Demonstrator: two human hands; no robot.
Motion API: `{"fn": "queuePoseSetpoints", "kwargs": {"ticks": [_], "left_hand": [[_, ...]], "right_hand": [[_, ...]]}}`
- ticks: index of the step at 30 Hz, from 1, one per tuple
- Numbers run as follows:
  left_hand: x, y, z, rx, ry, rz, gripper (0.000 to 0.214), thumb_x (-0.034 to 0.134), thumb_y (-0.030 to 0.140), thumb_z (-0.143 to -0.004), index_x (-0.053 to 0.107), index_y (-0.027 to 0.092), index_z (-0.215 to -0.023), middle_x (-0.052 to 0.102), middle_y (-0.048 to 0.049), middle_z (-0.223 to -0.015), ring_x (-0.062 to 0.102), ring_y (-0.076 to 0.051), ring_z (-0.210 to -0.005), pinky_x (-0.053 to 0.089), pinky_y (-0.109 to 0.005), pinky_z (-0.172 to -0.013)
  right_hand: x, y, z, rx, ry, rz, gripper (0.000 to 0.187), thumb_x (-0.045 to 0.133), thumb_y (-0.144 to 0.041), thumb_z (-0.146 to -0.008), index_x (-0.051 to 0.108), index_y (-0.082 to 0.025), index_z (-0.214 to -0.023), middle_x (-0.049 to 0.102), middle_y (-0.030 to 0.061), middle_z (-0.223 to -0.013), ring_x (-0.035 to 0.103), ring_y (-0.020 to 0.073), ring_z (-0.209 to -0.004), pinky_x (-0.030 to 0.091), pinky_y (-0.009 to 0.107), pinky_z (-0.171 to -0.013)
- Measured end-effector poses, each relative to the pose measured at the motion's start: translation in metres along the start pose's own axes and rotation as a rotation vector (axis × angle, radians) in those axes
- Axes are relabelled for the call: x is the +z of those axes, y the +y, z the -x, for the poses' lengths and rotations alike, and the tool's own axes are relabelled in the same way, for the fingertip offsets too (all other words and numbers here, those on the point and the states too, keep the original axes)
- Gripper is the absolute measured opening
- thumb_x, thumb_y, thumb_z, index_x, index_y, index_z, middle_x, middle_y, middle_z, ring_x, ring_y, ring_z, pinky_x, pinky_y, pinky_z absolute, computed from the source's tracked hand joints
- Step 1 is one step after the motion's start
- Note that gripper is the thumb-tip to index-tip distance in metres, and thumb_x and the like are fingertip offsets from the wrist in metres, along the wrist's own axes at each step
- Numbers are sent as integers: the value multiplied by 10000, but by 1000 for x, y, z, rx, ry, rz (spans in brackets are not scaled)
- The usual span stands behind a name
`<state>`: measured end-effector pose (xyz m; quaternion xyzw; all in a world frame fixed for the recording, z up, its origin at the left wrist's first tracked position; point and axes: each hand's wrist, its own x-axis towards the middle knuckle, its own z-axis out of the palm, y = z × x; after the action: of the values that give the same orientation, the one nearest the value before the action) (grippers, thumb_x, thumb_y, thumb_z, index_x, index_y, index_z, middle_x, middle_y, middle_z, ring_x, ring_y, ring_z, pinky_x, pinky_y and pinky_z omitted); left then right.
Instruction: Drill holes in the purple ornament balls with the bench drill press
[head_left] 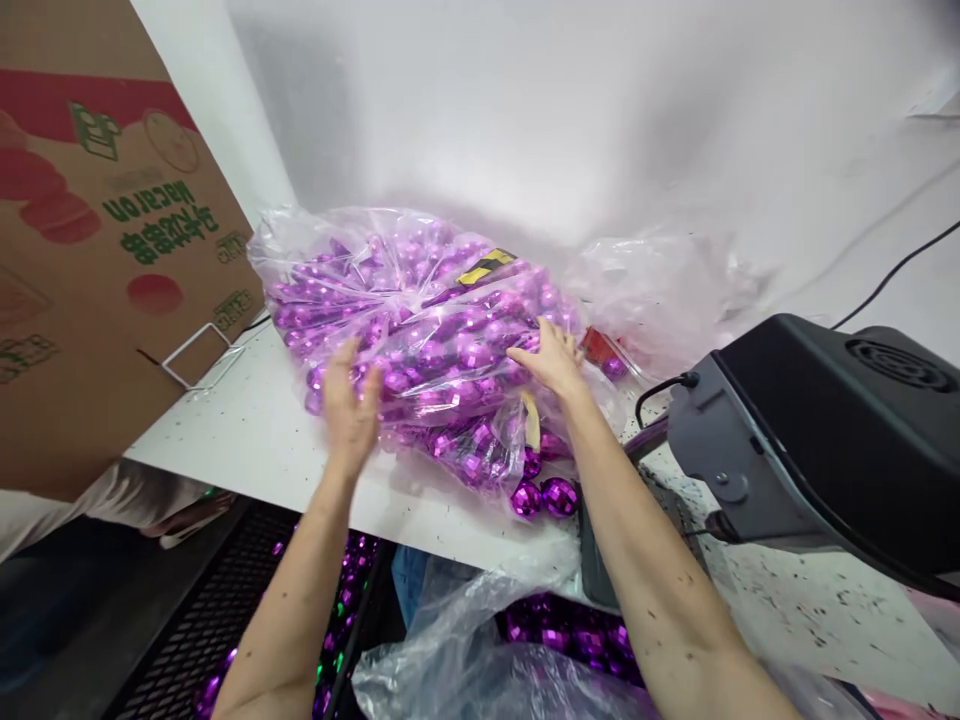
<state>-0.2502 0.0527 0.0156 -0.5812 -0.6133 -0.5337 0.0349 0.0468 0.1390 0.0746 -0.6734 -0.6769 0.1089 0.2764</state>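
Observation:
A large clear plastic bag (442,350), full of shiny purple mirror-ball baubles, lies on the white table against the wall. My left hand (351,415) is at the bag's near left side, fingers apart and slightly blurred; whether it touches the plastic I cannot tell. On the bag's right side rests my right hand (553,358), its thumb and fingers spread over the plastic. A yellow-and-black striped strip (487,267) shows on top of the bag. Several purple baubles (559,497) stick out at the bag's near right end, beside a pale yellow strip (532,422).
A cardboard box (112,250) stands at left beside a white wire frame (201,358). The black and grey machine (825,440) occupies the right. Below the table edge are a black mesh crate (202,600) and clear plastic (465,650) around more purple baubles. Part of a person shows at left.

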Motion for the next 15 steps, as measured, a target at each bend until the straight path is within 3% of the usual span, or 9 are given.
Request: {"fn": "queuePoseSetpoints", "kwargs": {"ticks": [2, 5, 9, 15], "left_hand": [[29, 40, 11, 177, -180, 20, 545, 410, 555, -1025, 429, 296, -1504, 470, -91, -1560, 433, -268, -1448, 384, -510, -1192], [60, 66, 17, 292, -228, -35, 590, 405, 580, -1018, 465, 228, -1488, 502, -136, -1529, 408, -309, -1459, 312, -553, -1216], [70, 58, 14, 248, -218, -17, 620, 361, 601, -1022, 512, 184, -1454, 538, -149, -1498, 390, -312, -1469, 292, -548, -1225], [65, 42, 4, 159, -265, 153, 611, 258, 582, -1048, 538, 207, -1441, 525, -122, -1517, 424, -257, -1455, 315, -494, -1234]], "right_hand": [[2, 20, 15, 76, 37, 21, 831, 571, -603, -852, 312, -191, -1525, 399, 201, -1523, 370, 361, -1419, 344, 575, -1133], [5, 37, 34, 152, 55, 30, 772, 563, -572, -879, 331, -185, -1506, 438, 194, -1484, 427, 335, -1377, 385, 573, -1117], [9, 43, 46, 154, 26, -2, 515, 600, -528, -900, 571, -148, -1246, 603, 101, -1223, 579, 201, -1151, 495, 463, -1045], [-8, 32, 43, 63, 212, -172, 387, 536, -499, -946, 619, -132, -1036, 628, 67, -1081, 583, 164, -1083, 490, 422, -1027]]}}
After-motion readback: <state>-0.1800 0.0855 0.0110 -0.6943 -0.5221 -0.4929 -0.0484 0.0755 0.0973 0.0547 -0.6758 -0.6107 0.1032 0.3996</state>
